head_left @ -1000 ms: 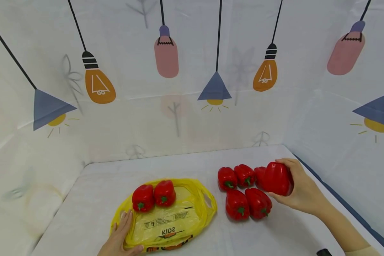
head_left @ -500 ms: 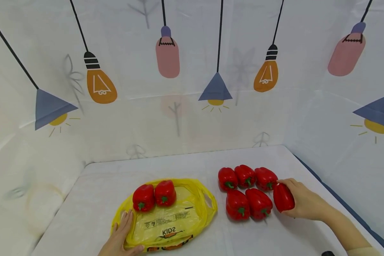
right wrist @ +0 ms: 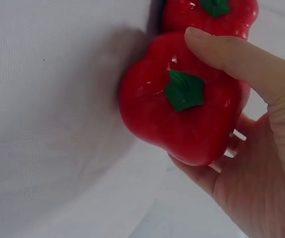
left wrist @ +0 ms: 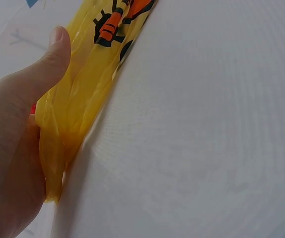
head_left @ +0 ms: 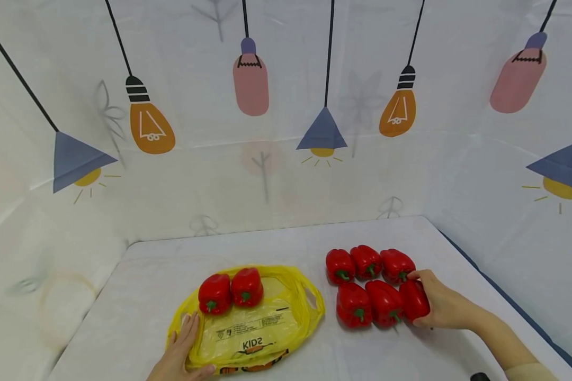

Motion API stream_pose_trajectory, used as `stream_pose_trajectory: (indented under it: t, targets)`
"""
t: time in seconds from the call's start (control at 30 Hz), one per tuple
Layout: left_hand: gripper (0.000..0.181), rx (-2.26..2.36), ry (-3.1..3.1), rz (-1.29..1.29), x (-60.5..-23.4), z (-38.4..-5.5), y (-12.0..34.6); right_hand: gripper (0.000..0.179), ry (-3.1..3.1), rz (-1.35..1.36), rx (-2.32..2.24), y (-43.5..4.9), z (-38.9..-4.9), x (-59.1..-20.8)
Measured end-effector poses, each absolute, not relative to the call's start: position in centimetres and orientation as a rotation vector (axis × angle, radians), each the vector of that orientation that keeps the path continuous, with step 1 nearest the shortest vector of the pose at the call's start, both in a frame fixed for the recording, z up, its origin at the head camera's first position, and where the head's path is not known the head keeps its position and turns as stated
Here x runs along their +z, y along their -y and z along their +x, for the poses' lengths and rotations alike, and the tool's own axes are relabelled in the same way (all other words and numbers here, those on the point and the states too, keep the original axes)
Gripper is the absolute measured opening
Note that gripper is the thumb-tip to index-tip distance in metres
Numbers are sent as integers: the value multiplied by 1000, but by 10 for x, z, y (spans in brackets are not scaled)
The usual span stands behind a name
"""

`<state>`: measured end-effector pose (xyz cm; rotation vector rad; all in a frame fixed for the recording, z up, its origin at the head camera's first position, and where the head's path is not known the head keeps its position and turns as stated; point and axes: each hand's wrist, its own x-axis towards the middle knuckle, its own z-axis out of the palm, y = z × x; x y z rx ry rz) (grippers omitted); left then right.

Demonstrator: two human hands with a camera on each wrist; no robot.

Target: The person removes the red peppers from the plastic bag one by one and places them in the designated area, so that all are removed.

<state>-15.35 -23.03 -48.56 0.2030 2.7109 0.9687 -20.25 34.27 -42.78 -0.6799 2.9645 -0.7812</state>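
Observation:
In the head view my right hand (head_left: 449, 302) grips a red bell pepper (head_left: 413, 299) at the right end of the front row. The right wrist view shows its green stem (right wrist: 184, 90) facing the camera, with my thumb along its side. It sits beside another pepper (head_left: 384, 302); three more peppers (head_left: 366, 262) form the row behind. A yellow plastic bag (head_left: 248, 333) lies spread on the table, with two red bell peppers (head_left: 214, 294) on its left part. My left hand (head_left: 180, 346) rests at the bag's left edge, fingers straight, thumb apart.
A white cloth covers the table (head_left: 143, 286). White printed sheets (head_left: 205, 174) enclose its back and sides. A small dark object (head_left: 480, 377) shows at the bottom edge, near the right sleeve (head_left: 531, 372).
My right hand has lowered the pepper and moved it down and slightly left, from in front of the back row to the front row's right end. My left hand stays at the bag.

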Motion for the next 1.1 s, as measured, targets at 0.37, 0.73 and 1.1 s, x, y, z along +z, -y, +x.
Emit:
stream_pose_trajectory:
  t: [0.37, 0.73, 1.1]
  targets:
    - [109, 953, -2732, 214, -485, -153, 229, 93, -3014, -593, -631, -341, -204, -425]
    - [109, 928, -2760, 235, -484, -152, 229, 95, -3154, -683, -690, -330, -200, -408]
    - [109, 938, -2763, 240, -483, -151, 229, 91, -3260, -901, -776, -288, -197, -390]
